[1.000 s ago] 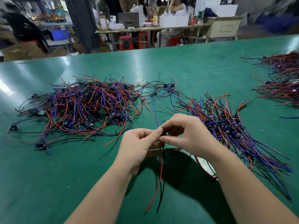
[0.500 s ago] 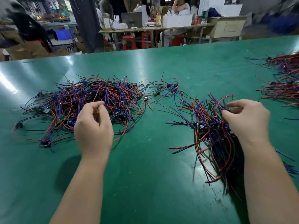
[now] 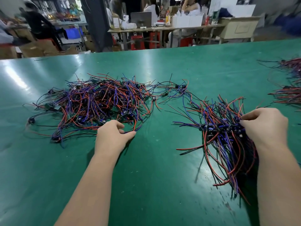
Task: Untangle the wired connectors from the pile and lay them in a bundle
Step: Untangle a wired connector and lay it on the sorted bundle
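Nothing legible found. Print on white boxes [image 3: 187, 22] and yellow bottle [image 3: 167, 19], far beyond the left hand [image 3: 114, 136]: blurred, unreadable. Faces of connectors [image 3: 211, 128] just beside the right hand [image 3: 263, 126]: too small to read.

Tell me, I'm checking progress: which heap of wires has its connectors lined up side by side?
The bundle at the right hand: its black connectors sit in a row, wires trailing toward the person. The pile by the left hand is a tangle.
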A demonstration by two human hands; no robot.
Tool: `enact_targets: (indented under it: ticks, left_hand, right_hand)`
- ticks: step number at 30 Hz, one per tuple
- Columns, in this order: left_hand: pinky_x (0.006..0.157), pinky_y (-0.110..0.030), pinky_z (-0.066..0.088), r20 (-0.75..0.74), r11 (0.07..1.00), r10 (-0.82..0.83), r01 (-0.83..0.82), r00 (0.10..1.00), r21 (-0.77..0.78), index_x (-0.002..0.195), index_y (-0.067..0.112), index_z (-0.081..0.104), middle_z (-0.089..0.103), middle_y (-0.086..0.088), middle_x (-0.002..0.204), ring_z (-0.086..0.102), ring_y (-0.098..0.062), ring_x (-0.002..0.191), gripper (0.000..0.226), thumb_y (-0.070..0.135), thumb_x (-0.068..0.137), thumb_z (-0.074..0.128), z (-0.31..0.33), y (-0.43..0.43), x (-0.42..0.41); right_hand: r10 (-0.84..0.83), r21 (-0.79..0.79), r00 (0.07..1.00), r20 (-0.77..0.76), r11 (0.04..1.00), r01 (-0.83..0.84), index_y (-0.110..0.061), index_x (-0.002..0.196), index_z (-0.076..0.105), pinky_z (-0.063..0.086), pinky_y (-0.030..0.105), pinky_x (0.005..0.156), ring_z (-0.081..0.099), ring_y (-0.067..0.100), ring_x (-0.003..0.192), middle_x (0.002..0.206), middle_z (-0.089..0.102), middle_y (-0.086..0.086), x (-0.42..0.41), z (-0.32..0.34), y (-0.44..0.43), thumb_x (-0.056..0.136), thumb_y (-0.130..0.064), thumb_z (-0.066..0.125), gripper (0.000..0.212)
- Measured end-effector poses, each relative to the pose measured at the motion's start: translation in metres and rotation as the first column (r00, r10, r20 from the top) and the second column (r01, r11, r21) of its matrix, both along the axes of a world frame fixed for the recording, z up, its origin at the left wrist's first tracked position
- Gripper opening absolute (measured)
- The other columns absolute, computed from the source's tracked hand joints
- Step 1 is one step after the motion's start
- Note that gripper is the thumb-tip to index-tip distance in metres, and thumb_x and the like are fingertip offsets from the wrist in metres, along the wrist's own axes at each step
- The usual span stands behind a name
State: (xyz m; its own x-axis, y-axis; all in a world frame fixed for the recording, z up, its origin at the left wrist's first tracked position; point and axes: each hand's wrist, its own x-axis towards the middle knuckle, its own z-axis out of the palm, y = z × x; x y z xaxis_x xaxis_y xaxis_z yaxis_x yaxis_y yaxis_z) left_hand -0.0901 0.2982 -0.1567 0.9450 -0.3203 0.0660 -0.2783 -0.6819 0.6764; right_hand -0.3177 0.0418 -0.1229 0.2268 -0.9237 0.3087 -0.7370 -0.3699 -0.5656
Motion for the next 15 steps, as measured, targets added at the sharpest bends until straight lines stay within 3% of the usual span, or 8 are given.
enact_targets:
  ticks: [3,6,9,11,13,15]
  left_hand:
    - [0.072,-0.020,0.042,-0.043,0.999,-0.017,0.018,0.999,0.028,0.079,0.022,0.070,0.063,0.012,0.063,0.065,-0.013,0.083,0.013,0.024,0.072,0.081,0.003,-0.001,0.001]
    - [0.072,-0.025,0.049,-0.153,0.998,-0.052,0.055,0.987,0.014,0.077,0.023,0.073,0.070,0.002,0.071,0.067,-0.019,0.079,0.011,0.019,0.070,0.080,0.004,-0.002,0.000]
    - [0.065,-0.032,0.056,-0.402,0.963,-0.187,0.087,0.896,-0.255,0.078,0.009,0.074,0.071,-0.011,0.068,0.065,-0.023,0.060,0.009,0.006,0.072,0.079,0.008,-0.003,-0.004]
    - [0.052,-0.023,0.052,-0.532,0.875,-0.341,0.054,0.775,-0.481,0.083,0.001,0.071,0.066,-0.010,0.061,0.060,-0.016,0.050,0.008,-0.002,0.076,0.073,0.016,-0.007,-0.014]
    - [0.048,-0.018,0.051,-0.542,0.788,-0.482,0.070,0.689,-0.612,0.087,0.001,0.069,0.064,-0.006,0.057,0.060,-0.009,0.048,0.008,-0.005,0.082,0.066,0.025,-0.012,-0.026]
    - [0.048,-0.017,0.051,-0.484,0.717,-0.606,0.169,0.632,-0.677,0.085,0.005,0.069,0.065,-0.004,0.059,0.063,-0.010,0.051,0.015,-0.007,0.085,0.061,0.031,-0.016,-0.040]
  right_hand:
    - [0.030,0.013,1.000,-0.005,0.999,-0.030,-0.005,0.084,0.076,0.043,0.031,0.076,0.062,0.034,0.089,0.087,0.071,0.020,0.003,0.000,0.005,0.077,-0.005,0.065,0.013]
    - [0.064,-0.043,0.997,0.053,0.997,-0.062,-0.007,0.087,0.075,0.042,0.029,0.076,0.058,0.029,0.081,0.089,0.071,0.017,0.009,0.001,0.010,0.078,-0.007,0.060,0.017]
    - [0.122,-0.091,0.984,0.130,0.990,-0.110,-0.012,0.086,0.075,0.037,0.024,0.073,0.053,0.020,0.075,0.084,0.071,0.009,0.017,0.002,0.017,0.079,-0.010,0.060,0.017]
    - [0.170,-0.077,0.965,0.201,0.985,-0.157,-0.017,0.084,0.075,0.039,0.023,0.073,0.058,0.016,0.073,0.077,0.068,-0.001,0.022,0.002,0.025,0.079,-0.013,0.061,0.015]
    - [0.234,0.012,0.908,0.346,0.967,-0.254,-0.020,0.080,0.073,0.044,0.023,0.069,0.060,0.010,0.064,0.070,0.067,-0.006,0.029,0.003,0.033,0.079,-0.011,0.062,0.014]
    - [0.287,0.225,0.785,0.549,0.854,-0.470,-0.014,0.081,0.072,0.047,0.024,0.056,0.058,0.010,0.054,0.067,0.068,0.000,0.037,0.006,0.046,0.084,-0.007,0.062,0.012]
